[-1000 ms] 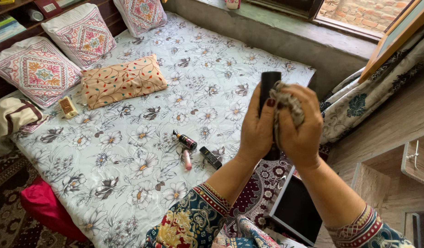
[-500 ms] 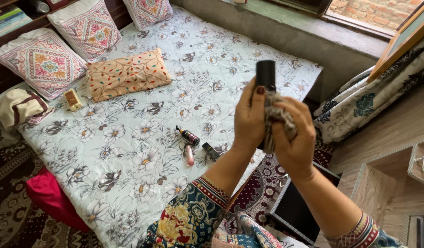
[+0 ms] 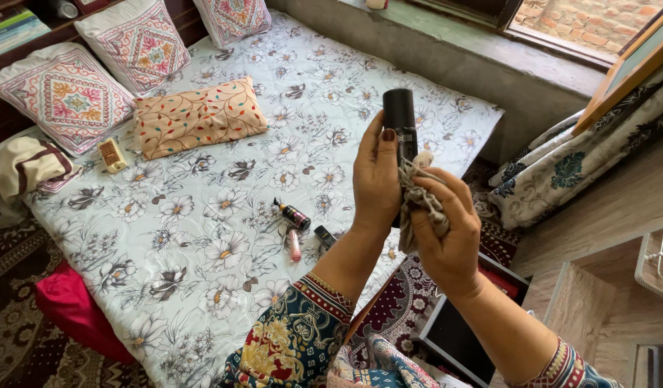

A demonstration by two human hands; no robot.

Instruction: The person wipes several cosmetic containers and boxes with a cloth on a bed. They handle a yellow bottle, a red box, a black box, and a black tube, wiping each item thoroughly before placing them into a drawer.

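A smooth, matt black canister (image 3: 401,118), seemingly plastic or coated metal, stands upright in the left hand (image 3: 375,179), while the right hand (image 3: 446,230) presses a coarse, loosely woven grey rag (image 3: 418,197) against its side. Beneath them, a thin cotton bedsheet (image 3: 224,237) with a flat floral print covers the bed; near its front edge lie a glossy dark bottle (image 3: 293,214) and a shiny pink plastic tube (image 3: 294,244). Embroidered cloth cushions (image 3: 66,97) line the head edge. The window ledge (image 3: 453,43) is rough, unpolished cement, and the person's patterned sleeves (image 3: 295,338) are printed fabric.
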